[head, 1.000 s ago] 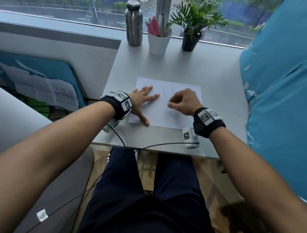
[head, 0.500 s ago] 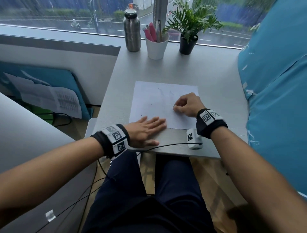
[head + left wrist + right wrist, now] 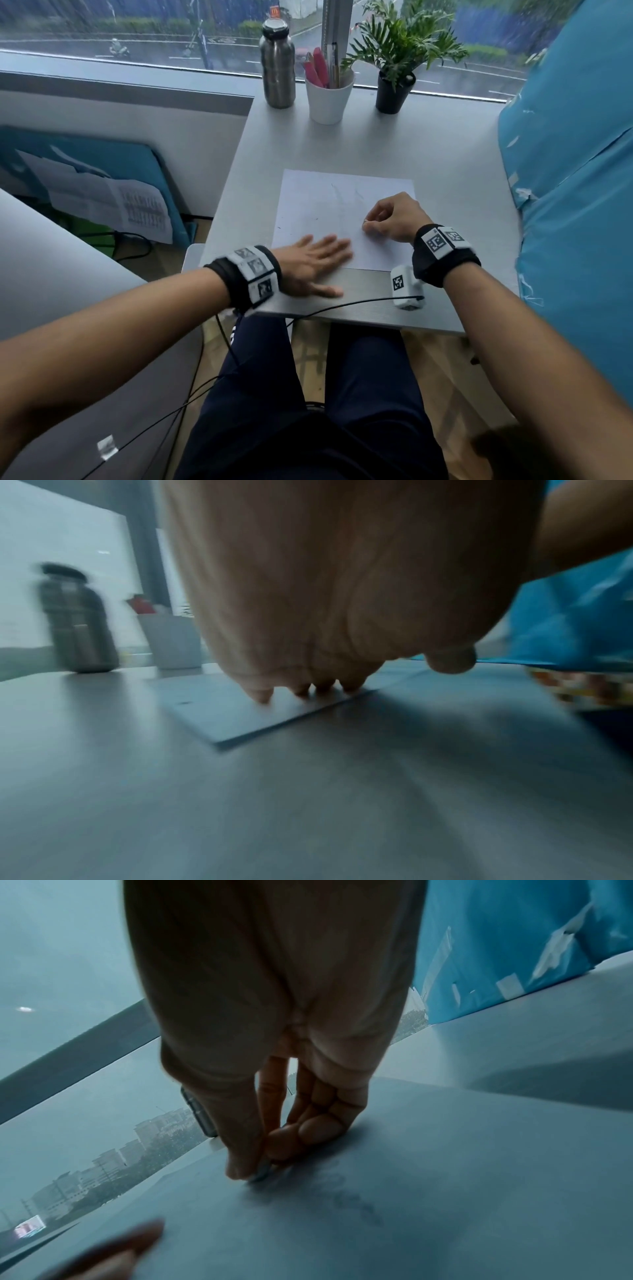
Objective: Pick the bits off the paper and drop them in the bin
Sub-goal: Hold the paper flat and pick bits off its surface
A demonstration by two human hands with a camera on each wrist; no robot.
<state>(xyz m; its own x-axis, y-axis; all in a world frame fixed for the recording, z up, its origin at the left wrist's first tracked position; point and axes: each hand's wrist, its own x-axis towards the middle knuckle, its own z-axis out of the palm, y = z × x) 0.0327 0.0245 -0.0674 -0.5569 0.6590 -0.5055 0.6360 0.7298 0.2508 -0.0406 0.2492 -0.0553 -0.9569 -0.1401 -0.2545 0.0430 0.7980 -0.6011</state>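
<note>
A white sheet of paper (image 3: pixel 329 205) lies on the grey desk (image 3: pixel 445 164). Tiny dark bits (image 3: pixel 317 218) dot its left half, and one speck (image 3: pixel 185 703) shows in the left wrist view. My left hand (image 3: pixel 329 253) lies flat with straight fingers across the paper's near left corner, its fingertips (image 3: pixel 301 691) pressing the sheet. My right hand (image 3: pixel 366 224) rests on the paper's right side with curled fingers. Its thumb and forefinger pinch a small greyish bit (image 3: pixel 260 1175) at the sheet's surface. No bin is clearly in view.
A steel bottle (image 3: pixel 276 65), a white cup of pens (image 3: pixel 329 96) and a potted plant (image 3: pixel 394 82) stand along the window at the desk's far edge. Blue sheeting (image 3: pixel 575 171) rises on the right. A white-rimmed object (image 3: pixel 192 255) sits low beside the desk's left.
My left hand slid from the paper's left edge down to its near left corner. My right hand shifted a little to the right on the sheet and stays pinched.
</note>
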